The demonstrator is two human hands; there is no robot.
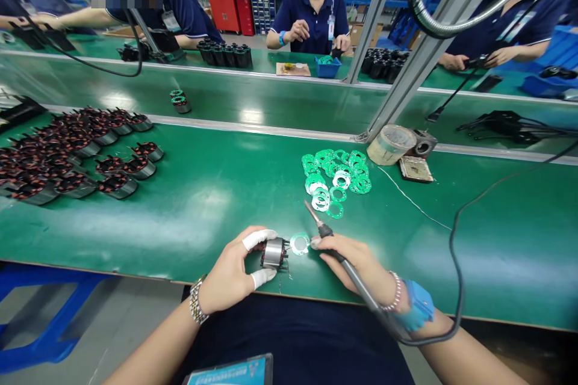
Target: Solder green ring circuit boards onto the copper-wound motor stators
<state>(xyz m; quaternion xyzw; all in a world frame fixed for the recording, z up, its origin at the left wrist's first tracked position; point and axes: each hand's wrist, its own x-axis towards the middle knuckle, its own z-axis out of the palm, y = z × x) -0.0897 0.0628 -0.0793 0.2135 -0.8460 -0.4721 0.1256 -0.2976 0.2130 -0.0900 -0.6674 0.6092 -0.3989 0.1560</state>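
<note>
My left hand (230, 271), with white finger cots on thumb and finger, is closed around a motor stator (273, 253). The stator lies on its side near the table's front edge, thin wires trailing from it. My right hand (356, 261) holds a soldering iron (351, 272), its tip pointing up and to the left. At that hand's fingertips is a ring-shaped green circuit board (300, 244), close beside the stator; whether the fingers grip or only touch it, I cannot tell. Beyond the iron's tip lies a loose pile of similar circuit boards (334, 168).
Many stators (67, 156) stand grouped at the left. A solder wire roll (391, 144) and a small square tray (416, 169) sit at the back right. The iron's cable (456, 264) loops over the right side. A metal frame post (388, 54) rises behind; co-workers sit beyond.
</note>
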